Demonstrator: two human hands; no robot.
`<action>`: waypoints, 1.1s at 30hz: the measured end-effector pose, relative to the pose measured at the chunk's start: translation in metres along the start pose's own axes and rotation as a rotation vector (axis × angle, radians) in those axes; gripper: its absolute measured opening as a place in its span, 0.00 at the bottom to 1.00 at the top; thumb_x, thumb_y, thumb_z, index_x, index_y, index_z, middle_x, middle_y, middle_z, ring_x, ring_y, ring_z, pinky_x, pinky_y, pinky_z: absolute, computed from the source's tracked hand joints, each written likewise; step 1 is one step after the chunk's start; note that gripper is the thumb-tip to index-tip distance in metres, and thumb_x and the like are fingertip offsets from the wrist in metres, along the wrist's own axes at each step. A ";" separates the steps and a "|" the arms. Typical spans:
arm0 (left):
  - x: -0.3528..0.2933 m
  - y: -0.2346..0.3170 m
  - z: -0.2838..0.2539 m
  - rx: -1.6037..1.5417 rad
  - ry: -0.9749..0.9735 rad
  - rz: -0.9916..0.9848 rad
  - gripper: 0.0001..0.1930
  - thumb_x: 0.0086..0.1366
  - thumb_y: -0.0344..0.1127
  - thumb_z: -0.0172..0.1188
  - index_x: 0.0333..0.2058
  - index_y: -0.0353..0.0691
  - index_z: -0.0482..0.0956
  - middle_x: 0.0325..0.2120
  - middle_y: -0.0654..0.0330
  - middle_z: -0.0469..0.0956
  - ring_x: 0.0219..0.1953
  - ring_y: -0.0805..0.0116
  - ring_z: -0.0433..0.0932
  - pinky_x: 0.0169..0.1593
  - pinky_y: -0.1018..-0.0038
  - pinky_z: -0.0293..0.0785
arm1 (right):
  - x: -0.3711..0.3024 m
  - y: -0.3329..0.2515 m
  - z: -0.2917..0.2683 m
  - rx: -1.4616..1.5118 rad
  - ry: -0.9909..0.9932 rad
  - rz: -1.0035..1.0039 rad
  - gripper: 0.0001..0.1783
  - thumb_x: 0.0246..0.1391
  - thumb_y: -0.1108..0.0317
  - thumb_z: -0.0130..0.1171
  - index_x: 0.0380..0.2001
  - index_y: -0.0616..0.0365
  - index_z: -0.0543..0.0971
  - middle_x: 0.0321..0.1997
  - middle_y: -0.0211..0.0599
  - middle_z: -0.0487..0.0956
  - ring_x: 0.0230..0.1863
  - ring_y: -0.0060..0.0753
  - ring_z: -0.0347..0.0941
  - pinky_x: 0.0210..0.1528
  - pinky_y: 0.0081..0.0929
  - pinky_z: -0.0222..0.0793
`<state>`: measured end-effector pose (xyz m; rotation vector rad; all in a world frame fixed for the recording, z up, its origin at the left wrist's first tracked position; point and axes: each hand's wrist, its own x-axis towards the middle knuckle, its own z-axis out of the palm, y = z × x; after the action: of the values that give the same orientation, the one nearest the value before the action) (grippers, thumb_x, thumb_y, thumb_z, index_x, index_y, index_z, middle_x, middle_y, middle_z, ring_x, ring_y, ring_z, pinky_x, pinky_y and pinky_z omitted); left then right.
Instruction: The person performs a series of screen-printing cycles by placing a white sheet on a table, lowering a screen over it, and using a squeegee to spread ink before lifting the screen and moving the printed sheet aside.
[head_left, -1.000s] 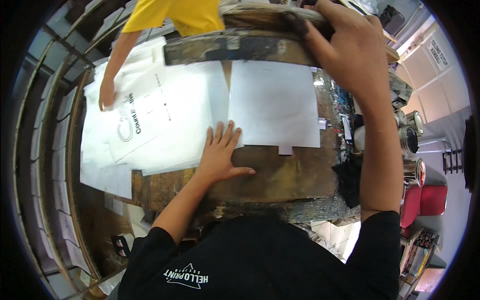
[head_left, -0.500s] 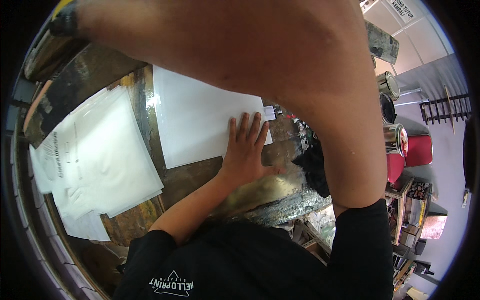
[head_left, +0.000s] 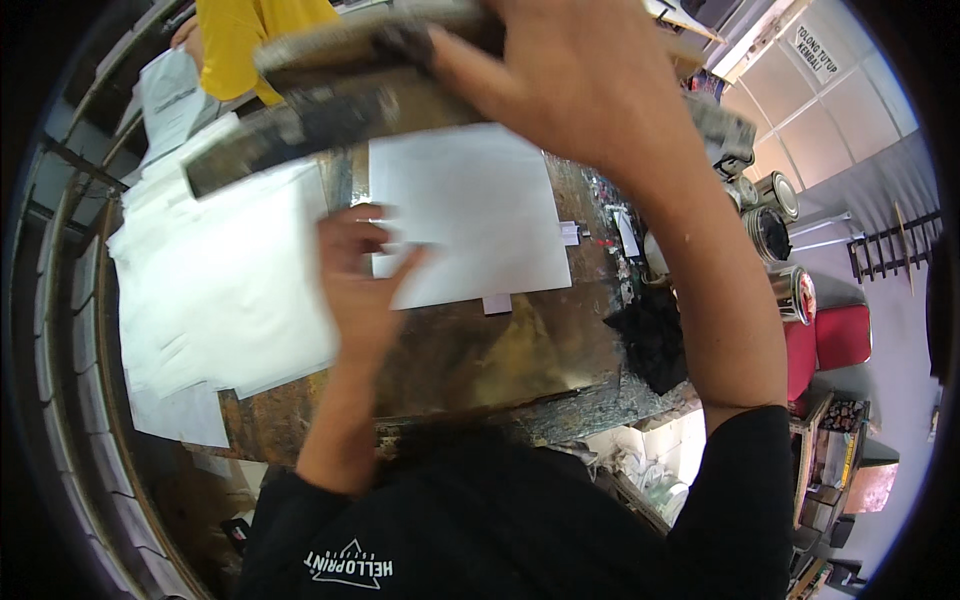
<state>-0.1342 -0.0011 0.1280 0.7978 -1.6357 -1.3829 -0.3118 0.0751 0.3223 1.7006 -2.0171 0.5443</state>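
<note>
My right hand (head_left: 580, 85) grips a dark, ink-stained wooden screen frame (head_left: 290, 140), tilted up over the far part of the worktable (head_left: 450, 350). The thumb lies against the frame; the other fingers are mostly hidden. Beneath it lies a plain white sheet (head_left: 480, 215), with a small pale tab (head_left: 497, 304) at its near edge and another tab (head_left: 570, 233) on its right. My left hand (head_left: 355, 265), smeared by motion, hovers by the sheet's left edge. Its fingers are bent, thumb stretched apart, nothing visible in them. To its left sits a pile of white printed sheets (head_left: 220, 290).
A crumpled black cloth (head_left: 655, 340) lies on the table's right side. Beyond it are an open can (head_left: 768, 235), another can (head_left: 792, 295) and a red chair (head_left: 842, 335). A person in yellow clothing (head_left: 235, 45) is at the far left. Dark rack bars (head_left: 65, 240) line the left.
My left hand has lifted off the white sheet's near right part and moved left toward the pile. My right hand and the frame appear farther right in view, and the head view has shifted.
</note>
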 end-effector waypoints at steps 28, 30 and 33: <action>-0.077 -0.104 -0.115 1.061 -0.154 0.094 0.60 0.32 0.73 0.82 0.61 0.37 0.83 0.42 0.58 0.72 0.48 0.56 0.70 0.57 0.58 0.59 | -0.034 0.101 0.320 -0.222 -0.130 -0.007 0.26 0.49 0.68 0.74 0.50 0.49 0.75 0.46 0.32 0.79 0.53 0.42 0.77 0.58 0.53 0.63; -0.078 -0.105 -0.115 1.053 -0.153 0.123 0.60 0.32 0.72 0.81 0.61 0.36 0.83 0.42 0.58 0.73 0.48 0.56 0.70 0.58 0.58 0.59 | -0.045 0.092 0.311 -0.232 -0.143 0.001 0.26 0.49 0.68 0.74 0.50 0.50 0.75 0.46 0.32 0.79 0.53 0.42 0.77 0.58 0.53 0.64; -0.080 -0.106 -0.115 1.041 -0.133 0.141 0.58 0.32 0.70 0.83 0.59 0.35 0.83 0.42 0.58 0.73 0.49 0.55 0.71 0.58 0.57 0.59 | -0.076 0.069 0.285 -0.219 -0.175 0.003 0.23 0.50 0.68 0.73 0.49 0.50 0.75 0.46 0.33 0.78 0.53 0.42 0.77 0.58 0.53 0.64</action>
<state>-0.0003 -0.0037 0.0143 1.1240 -2.4732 -0.4035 -0.3925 -0.0120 0.0433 1.6600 -2.1114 0.1713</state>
